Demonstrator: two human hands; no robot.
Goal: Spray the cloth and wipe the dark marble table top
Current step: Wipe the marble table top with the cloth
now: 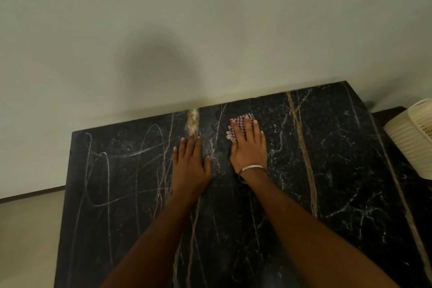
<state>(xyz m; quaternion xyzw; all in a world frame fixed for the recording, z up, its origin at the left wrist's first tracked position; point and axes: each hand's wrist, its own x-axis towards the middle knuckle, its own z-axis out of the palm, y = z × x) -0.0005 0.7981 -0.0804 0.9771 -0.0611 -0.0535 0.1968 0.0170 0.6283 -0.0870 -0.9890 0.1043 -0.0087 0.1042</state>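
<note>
Two bare forearms come in from 6 o'clock and reach out over the dark marble desk, whose veined top fills the lower part of the view. The left hand lies flat on the stone at about 11 o'clock from centre, fingers straight and close together, holding nothing; it looks placed there as a brace to steady the reach. Just beside it, toward 1 o'clock, the right hand, with a bangle at its wrist, presses down with spread straight fingers on the cloth. The checked cloth lies mostly under those fingers, flat against the top near the far edge, which suits a wiping stroke: an open palm keeps the whole pad on the stone. No spray bottle shows, so the wiping step seems to be in hand. At 3 o'clock a pale basket stands beside the desk. Beyond is a plain wall.
</note>
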